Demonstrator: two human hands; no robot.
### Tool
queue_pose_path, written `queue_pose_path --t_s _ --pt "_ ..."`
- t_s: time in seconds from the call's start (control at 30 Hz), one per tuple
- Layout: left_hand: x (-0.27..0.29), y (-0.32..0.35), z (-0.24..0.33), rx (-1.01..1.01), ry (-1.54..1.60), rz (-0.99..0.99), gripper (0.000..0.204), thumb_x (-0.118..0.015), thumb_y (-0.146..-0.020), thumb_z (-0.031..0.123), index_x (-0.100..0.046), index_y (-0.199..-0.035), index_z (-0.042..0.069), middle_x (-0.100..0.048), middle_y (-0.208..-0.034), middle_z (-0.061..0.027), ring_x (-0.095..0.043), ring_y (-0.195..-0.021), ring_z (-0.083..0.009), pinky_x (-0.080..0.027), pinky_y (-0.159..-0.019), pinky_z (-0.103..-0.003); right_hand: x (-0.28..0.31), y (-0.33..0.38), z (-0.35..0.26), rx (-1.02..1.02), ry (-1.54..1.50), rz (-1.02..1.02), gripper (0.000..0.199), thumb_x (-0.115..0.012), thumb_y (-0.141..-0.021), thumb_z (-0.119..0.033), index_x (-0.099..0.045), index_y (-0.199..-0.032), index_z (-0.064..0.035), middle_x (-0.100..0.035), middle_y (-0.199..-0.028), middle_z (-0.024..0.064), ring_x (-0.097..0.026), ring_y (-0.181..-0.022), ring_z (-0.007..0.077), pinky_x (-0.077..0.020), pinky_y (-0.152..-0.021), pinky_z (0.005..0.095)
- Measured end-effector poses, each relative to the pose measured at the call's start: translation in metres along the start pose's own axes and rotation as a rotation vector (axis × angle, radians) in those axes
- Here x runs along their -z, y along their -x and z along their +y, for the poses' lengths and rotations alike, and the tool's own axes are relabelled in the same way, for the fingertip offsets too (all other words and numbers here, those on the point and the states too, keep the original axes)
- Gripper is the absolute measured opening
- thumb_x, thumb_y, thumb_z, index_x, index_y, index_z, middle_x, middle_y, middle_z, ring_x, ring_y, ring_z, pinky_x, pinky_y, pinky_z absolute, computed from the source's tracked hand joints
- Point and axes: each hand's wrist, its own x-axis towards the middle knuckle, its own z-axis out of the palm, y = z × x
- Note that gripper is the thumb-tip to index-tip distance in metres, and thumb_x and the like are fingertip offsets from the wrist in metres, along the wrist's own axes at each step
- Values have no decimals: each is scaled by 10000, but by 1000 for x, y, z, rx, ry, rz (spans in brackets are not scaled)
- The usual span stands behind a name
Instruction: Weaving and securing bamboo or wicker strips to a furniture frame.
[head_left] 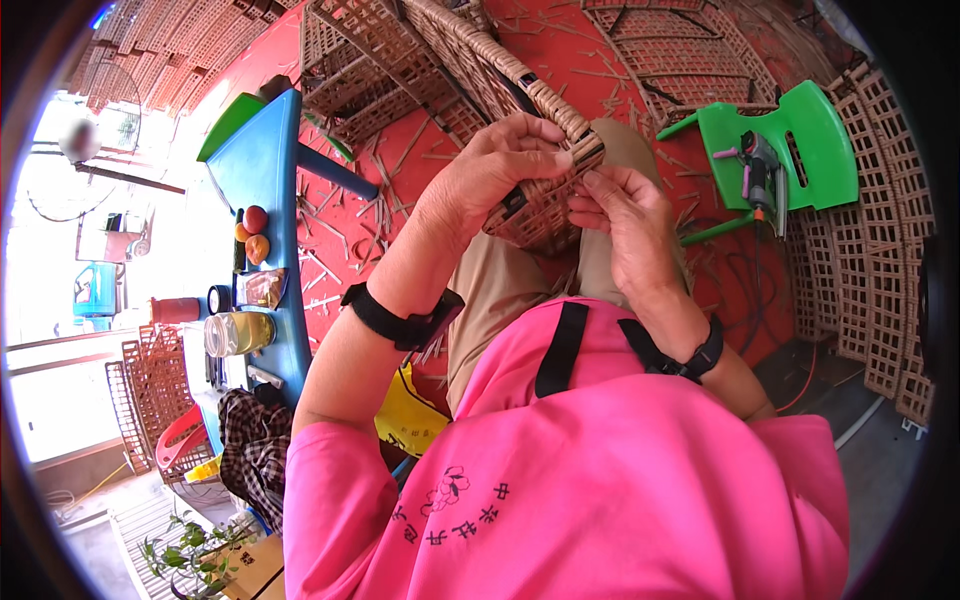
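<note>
A brown woven basket (pixel 540 222) is tilted between my knees, its thick wrapped rim (pixel 552 102) running up and away to the upper left. My left hand (pixel 490 168) is closed over the rim's near corner, with thumb and fingers pressing on the weave. Just to the right, my right hand (pixel 628 215) pinches close against the same corner. Whatever lies between its fingertips is too small to make out. Dark strips show among the weave beneath my hands.
A green stool (pixel 825 150) at right carries a nail gun (pixel 762 170) with a hose. At left, a blue table (pixel 290 330) holds fruit and a jar (pixel 238 334). Lattice woven panels (pixel 850 230) stand at right. Cut strips litter the red floor (pixel 340 235).
</note>
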Motion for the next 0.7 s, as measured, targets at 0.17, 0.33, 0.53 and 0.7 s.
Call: queue_pose_path --t_s 0.17,0.33,0.53,0.7 --pt "0 1 0 11 21 4 330 -707 -826 97 -542 -1105 34 -624 -985 -33 -611 -908 -110 -495 -810 -242 -3 2 -3 -3 -10 -5 177 -607 -906 -56 -549 -1030 56 -643 -916 121 -667 -778 184 -572 -673 277" --pt "1 0 -2 -22 32 -2 331 -705 -823 90 -542 -1105 29 -631 -980 -42 -619 -903 -116 -496 -818 -243 -4 2 -6 -22 -31 -3 188 -586 -906 -31 -525 -1056 65 -640 -937 139 -670 -785 197 -576 -688 285" --pt "2 -1 -3 -29 38 -7 339 -702 -820 73 -537 -1112 22 -637 -994 -53 -622 -916 -123 -499 -821 -248 -4 1 5 -11 -94 8 192 -581 -909 -30 -519 -1068 58 -642 -941 132 -672 -791 196 -575 -684 282" --pt "2 -1 -4 -40 22 -10 343 -704 -821 69 -536 -1116 20 -638 -992 -48 -620 -922 -122 -497 -834 -252 -1 2 13 102 41 3 164 -593 -915 -36 -573 -1046 59 -664 -913 115 -668 -754 161 -562 -658 255"
